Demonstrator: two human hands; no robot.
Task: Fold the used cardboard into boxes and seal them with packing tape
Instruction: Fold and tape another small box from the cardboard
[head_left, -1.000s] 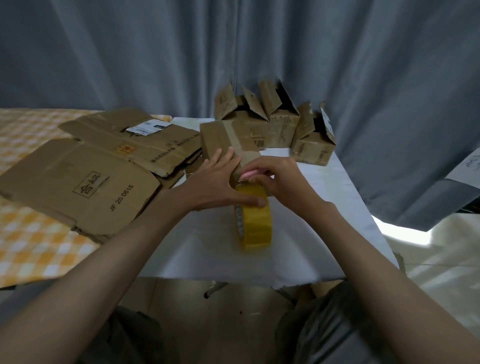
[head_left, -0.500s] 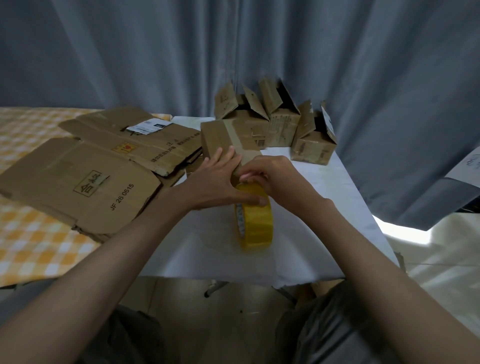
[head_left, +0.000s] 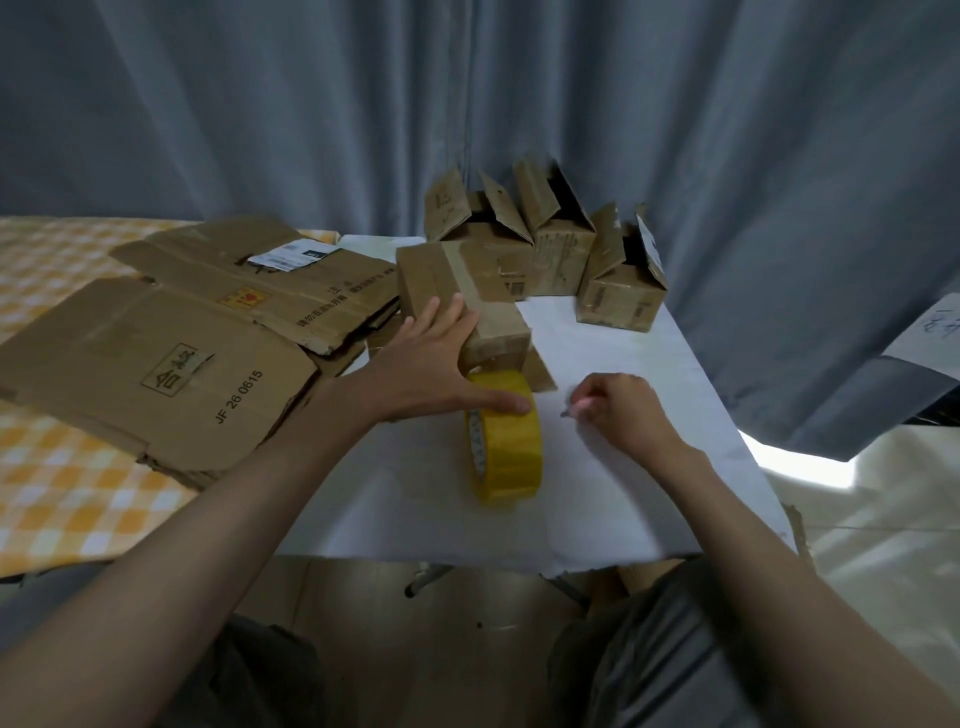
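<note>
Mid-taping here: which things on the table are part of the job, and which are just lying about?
In the job: tape roll, box under the left hand, right hand, flat cardboard, folded boxes.
Lying about: checked cloth, curtain.

The white table has bare room from the tape roll toward three o'clock, out to its right edge. At twelve o'clock a small box blocks the way, with open boxes crowded behind it. At nine o'clock flattened cardboard lies stacked, low enough to pass over.
</note>
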